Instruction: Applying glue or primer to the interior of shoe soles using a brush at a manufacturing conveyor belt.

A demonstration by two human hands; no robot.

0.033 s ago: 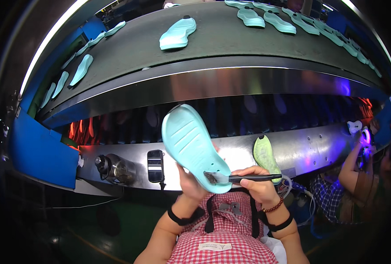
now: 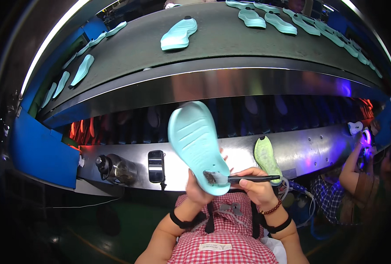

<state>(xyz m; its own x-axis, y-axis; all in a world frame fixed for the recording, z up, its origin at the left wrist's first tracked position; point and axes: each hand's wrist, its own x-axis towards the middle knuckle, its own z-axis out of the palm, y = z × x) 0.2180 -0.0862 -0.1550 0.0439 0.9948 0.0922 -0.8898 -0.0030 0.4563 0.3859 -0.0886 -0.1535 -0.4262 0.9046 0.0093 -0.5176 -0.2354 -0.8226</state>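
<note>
My left hand grips a light turquoise shoe sole by its lower end, with fingertips showing past its right edge. The sole stands tilted, its grooved, hollowed face toward me. In my right hand is a brush with a black handle, pinched between thumb and fingers. The brush's dark bristles rest against the lower end of the sole's face. A light green sole with a dark tip lies on the metal ledge, just beyond my right hand.
Across the back runs a dark conveyor belt carrying several turquoise soles. On the ledge at left are a dark bottle and a phone. Another person's arm reaches in at far right, near a hose.
The turquoise sole has shifted slightly right and turned a little more upright, my left hand moving with it. The brush stays on its lower end, almost unmoved.
</note>
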